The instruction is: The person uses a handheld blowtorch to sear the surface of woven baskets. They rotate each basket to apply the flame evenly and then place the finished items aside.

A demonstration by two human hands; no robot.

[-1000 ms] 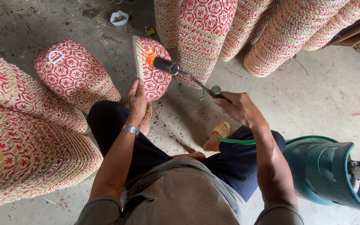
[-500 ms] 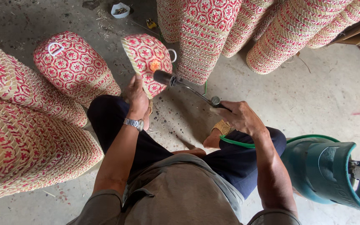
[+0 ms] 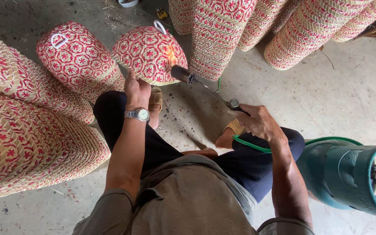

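Note:
My left hand (image 3: pixel 136 90), with a wristwatch on the wrist, grips the lower rim of a round woven lid (image 3: pixel 149 53) patterned in red and straw, tilted to face me, with a white loop handle on top. My right hand (image 3: pixel 255 120) holds a gas torch (image 3: pixel 201 83) by its handle. The torch's nozzle points at the lid's right side, where a small orange flame touches the weave. A green hose (image 3: pixel 257 147) runs from the torch under my right hand toward a teal gas cylinder (image 3: pixel 349 178) at the right.
Another woven lid (image 3: pixel 77 58) lies to the left. Large woven baskets (image 3: pixel 27 139) are stacked at the left, and several more baskets (image 3: pixel 223 30) lean along the top. My legs and sandalled feet rest on the concrete floor (image 3: pixel 336 95).
The lid has been turned from edge-on to facing me and has shifted left. The torch and my right hand moved down and left with it.

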